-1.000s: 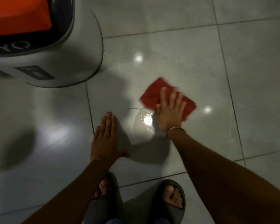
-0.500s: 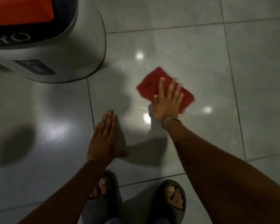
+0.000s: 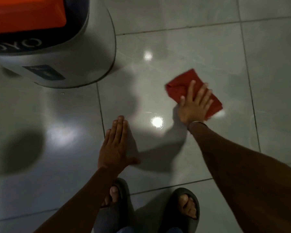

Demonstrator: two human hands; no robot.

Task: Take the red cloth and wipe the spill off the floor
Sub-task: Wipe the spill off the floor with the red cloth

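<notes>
The red cloth (image 3: 180, 87) lies folded flat on the glossy grey tile floor (image 3: 200, 47), right of centre. My right hand (image 3: 194, 105) presses down on it with fingers spread, covering its near half. A thin wet film with a faint curved edge (image 3: 149, 112) shines on the tile just left of that hand, around a bright light reflection. My left hand (image 3: 115, 145) rests flat on the floor, fingers together, holding nothing, well left of the cloth.
A large white rounded appliance (image 3: 71, 52) with an orange top (image 3: 23, 12) stands at the upper left, about a hand's length from the wet patch. My two feet in dark slide sandals (image 3: 188, 211) are at the bottom edge. Open tile extends right and beyond.
My right hand has slid the red cloth to the right, off the wet patch. The round puddle outline seen a second ago has shrunk to a faint film. My left hand stayed put.
</notes>
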